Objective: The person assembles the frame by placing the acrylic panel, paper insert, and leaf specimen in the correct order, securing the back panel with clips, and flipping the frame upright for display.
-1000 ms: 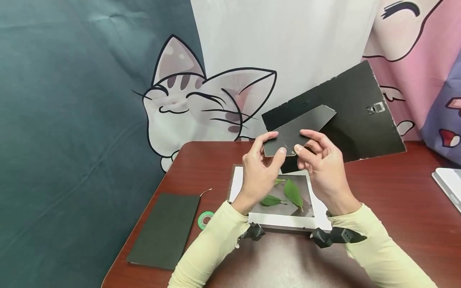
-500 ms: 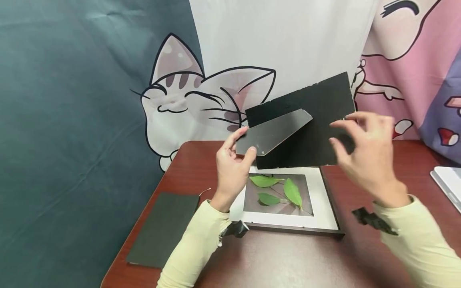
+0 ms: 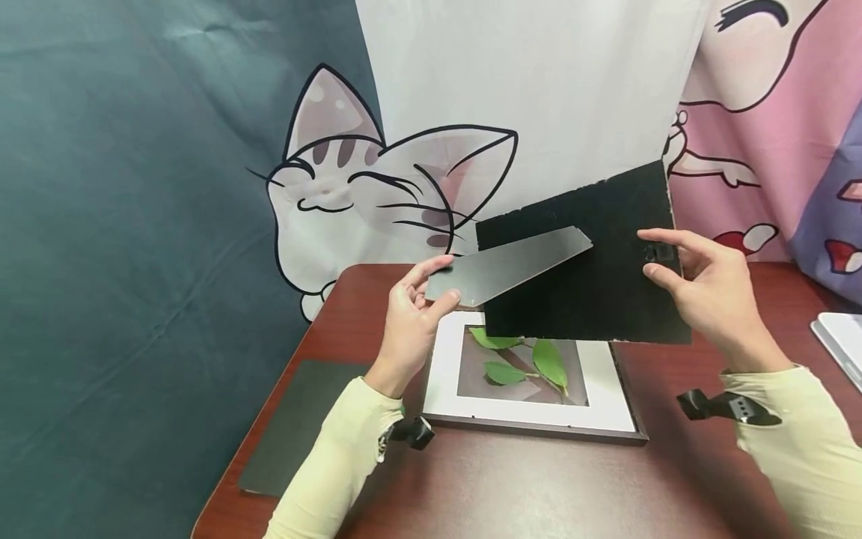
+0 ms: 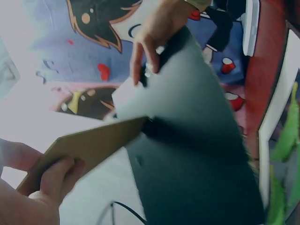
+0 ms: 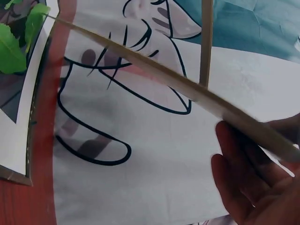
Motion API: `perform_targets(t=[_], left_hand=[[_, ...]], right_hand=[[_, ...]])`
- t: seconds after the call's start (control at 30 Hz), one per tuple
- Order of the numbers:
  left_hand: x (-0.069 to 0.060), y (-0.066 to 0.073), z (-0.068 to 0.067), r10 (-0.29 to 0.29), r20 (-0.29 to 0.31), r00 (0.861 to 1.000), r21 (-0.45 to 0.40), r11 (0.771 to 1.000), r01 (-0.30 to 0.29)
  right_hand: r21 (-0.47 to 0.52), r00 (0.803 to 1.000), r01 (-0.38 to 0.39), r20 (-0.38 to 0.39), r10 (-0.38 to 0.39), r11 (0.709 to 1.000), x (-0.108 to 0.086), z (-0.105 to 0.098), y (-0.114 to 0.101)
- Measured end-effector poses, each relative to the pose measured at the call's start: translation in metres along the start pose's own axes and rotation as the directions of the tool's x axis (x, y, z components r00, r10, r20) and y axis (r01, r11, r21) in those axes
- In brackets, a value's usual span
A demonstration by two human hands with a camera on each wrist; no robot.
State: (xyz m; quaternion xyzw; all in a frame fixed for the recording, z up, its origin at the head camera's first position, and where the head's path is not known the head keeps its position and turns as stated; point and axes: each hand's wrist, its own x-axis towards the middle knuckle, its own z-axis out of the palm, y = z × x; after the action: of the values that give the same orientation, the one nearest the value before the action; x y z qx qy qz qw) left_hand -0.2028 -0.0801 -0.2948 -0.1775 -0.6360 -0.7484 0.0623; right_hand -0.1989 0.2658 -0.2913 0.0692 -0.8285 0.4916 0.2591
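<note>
A black backing board is held tilted above the table, its grey stand flap swung out from it. My left hand pinches the wide end of the flap between thumb and fingers; the left wrist view shows the flap's brown edge. At the board's right edge my right hand grips it beside a small metal hanger. Below lies a picture frame with a white mat and green leaves on a grey middle, its upper part hidden behind the board.
A dark green flat folder or book lies at the table's left side. A white object sits at the right edge. Curtains with cartoon cats hang behind the red-brown table.
My right hand let go of the flap, moved right and took hold of the board's right edge. The board has come lower, and my left hand has shifted left with the flap.
</note>
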Motion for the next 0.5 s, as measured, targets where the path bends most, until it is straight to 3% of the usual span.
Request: perform_targets(t=[0.07,0.13,0.27,0.37,0.43,0.5], left_hand=[[0.002,-0.006,-0.004,-0.012,0.022,1.000,-0.012,1.000,0.013],[0.004,-0.013,-0.009,-0.016,0.050,0.999,-0.008,1.000,0.016],[0.009,-0.031,-0.019,-0.004,0.103,0.995,0.147,0.989,-0.011],[0.010,-0.045,-0.026,-0.006,0.139,0.990,0.338,0.940,-0.042],[0.009,-0.051,-0.029,-0.034,0.165,0.986,0.421,0.906,-0.039],[0.006,-0.055,-0.031,-0.087,0.193,0.977,0.450,0.893,-0.010]], right_hand=[[0.118,0.999,-0.002,-0.035,0.006,0.993,0.001,0.001,-0.002],[0.257,0.998,-0.016,-0.057,0.031,0.966,0.002,0.002,-0.003],[0.530,0.989,-0.090,-0.050,0.137,0.843,0.003,-0.001,-0.004],[0.606,0.975,-0.147,-0.042,0.216,0.782,0.002,-0.003,-0.001],[0.606,0.967,-0.188,-0.022,0.253,0.773,0.002,-0.003,0.002],[0.599,0.960,-0.225,0.004,0.278,0.769,0.002,-0.002,0.006]])
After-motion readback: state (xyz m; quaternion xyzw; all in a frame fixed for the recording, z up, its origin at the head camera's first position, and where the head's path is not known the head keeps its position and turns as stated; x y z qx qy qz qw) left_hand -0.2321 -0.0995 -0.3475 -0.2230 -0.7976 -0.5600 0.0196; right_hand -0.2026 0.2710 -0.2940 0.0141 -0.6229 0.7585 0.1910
